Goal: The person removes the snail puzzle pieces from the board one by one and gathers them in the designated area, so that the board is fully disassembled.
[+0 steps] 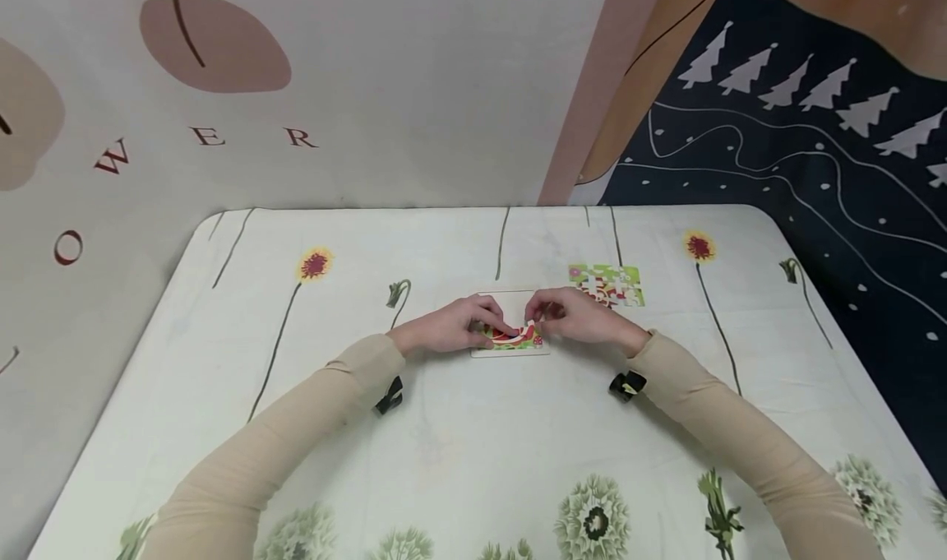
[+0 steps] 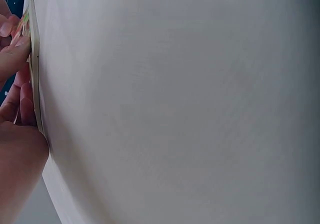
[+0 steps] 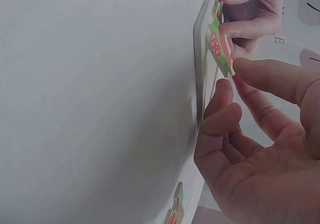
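Observation:
A shallow puzzle tray [image 1: 510,355] lies mid-table, with joined puzzle pieces [image 1: 514,345] in red, green and white along its near part. My left hand [image 1: 455,323] rests over the tray's left side, its index finger stretched out and touching the pieces. In the right wrist view, the left thumb and fingers reach over the far end of the tray. At the right side, my right hand [image 1: 570,315] pinches a puzzle piece [image 3: 231,66] by its edge between thumb and fingers. This piece stands tilted up, close beside a red spotted mushroom picture [image 3: 215,44].
Right behind my right hand lies a group of other puzzle pieces [image 1: 629,284], with white gaps among them. A flower-printed cloth [image 1: 444,453] covers the table. Patterned curtains [image 1: 414,91] hang behind it and to the right. Each wrist wears a small black camera [image 1: 627,386].

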A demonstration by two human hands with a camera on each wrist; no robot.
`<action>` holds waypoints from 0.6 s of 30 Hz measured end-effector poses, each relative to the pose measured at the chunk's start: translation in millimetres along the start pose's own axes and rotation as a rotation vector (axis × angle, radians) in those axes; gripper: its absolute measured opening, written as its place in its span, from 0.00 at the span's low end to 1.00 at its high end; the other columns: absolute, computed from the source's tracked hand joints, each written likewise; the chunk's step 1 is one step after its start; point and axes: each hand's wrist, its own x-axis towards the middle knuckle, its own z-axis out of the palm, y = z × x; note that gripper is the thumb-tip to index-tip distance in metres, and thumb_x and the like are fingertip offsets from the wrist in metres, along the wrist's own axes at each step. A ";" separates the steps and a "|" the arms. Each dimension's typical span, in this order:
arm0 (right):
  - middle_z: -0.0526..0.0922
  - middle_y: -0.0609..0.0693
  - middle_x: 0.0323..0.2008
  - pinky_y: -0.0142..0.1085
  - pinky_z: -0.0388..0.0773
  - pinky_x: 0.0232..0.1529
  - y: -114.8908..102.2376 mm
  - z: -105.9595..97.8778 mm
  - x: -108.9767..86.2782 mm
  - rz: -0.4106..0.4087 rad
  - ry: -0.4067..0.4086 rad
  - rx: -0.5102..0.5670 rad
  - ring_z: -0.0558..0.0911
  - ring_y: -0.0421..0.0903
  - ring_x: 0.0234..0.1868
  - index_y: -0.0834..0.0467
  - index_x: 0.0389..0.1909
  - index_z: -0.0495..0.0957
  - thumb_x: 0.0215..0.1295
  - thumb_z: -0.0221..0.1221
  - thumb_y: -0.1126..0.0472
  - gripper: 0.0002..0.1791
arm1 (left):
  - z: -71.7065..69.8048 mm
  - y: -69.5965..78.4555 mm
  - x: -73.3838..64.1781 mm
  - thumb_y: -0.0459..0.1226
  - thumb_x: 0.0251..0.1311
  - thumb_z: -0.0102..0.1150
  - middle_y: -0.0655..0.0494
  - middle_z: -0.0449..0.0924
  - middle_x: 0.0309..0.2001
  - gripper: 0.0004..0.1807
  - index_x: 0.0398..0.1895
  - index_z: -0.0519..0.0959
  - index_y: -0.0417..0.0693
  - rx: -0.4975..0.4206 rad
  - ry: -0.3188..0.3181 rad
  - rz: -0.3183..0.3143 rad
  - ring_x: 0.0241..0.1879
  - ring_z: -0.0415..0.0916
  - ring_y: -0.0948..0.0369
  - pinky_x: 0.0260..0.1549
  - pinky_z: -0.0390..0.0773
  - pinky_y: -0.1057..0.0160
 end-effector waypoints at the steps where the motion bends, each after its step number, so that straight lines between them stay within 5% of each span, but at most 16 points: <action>1: 0.83 0.57 0.40 0.36 0.73 0.44 0.2 0.2 0.1 -0.001 0.002 0.007 0.76 0.45 0.39 0.63 0.43 0.80 0.63 0.58 0.72 0.09 | 0.1 -0.3 0.0 0.30 0.61 0.64 0.50 0.76 0.50 0.18 0.55 0.84 0.45 -0.001 0.000 0.000 0.53 0.69 0.55 0.56 0.68 0.60; 18: 0.81 0.58 0.41 0.34 0.73 0.43 1.5 1.7 -3.9 0.005 0.076 0.077 0.77 0.46 0.40 0.65 0.44 0.79 0.62 0.52 0.75 0.12 | 0.4 -1.5 0.1 0.31 0.62 0.63 0.51 0.76 0.50 0.18 0.56 0.83 0.47 -0.016 -0.010 -0.011 0.52 0.68 0.57 0.53 0.68 0.62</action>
